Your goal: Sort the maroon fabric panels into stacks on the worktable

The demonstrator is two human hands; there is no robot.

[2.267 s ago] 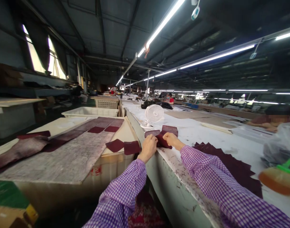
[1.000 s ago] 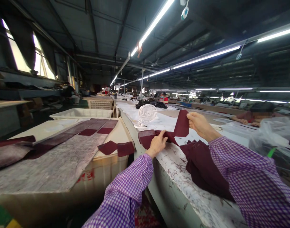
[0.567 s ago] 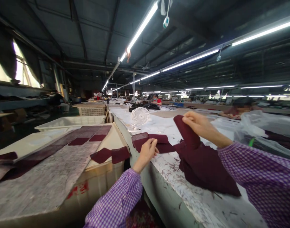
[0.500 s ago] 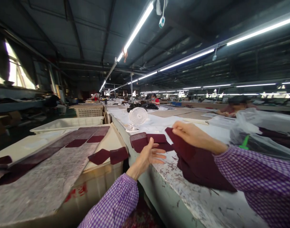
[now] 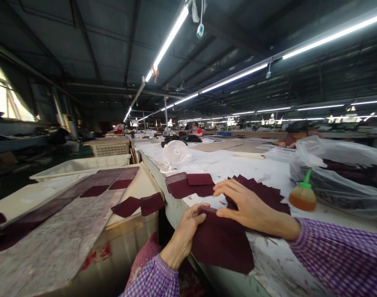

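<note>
A maroon fabric piece (image 5: pixel 223 247) hangs at the table's near edge, its upper edge pinched by my left hand (image 5: pixel 188 231) between thumb and fingers. My right hand (image 5: pixel 247 206) is just right of that upper edge, fingers spread from the thumb. Its thumb lies close to the cloth; whether they touch I cannot tell. Behind this hand, a fanned stack of maroon pieces (image 5: pixel 262 189) lies on the table, partly covered by it. Farther forward, more maroon pieces (image 5: pixel 188 185) lie flat, one with a paler speckled face.
A small white fan (image 5: pixel 175 152) stands on the white-covered table (image 5: pixel 213 159). To the right are an amber bottle with a green nozzle (image 5: pixel 302 198) and a clear plastic bag (image 5: pixel 349 177). Left, a cream bin (image 5: pixel 126 247) bears grey felt and maroon pieces. Co-workers sit farther off.
My right hand has brought a maroon piece from the stack toward the near edge and spread its fingers. My left hand, empty and spread before, has closed on that piece.
</note>
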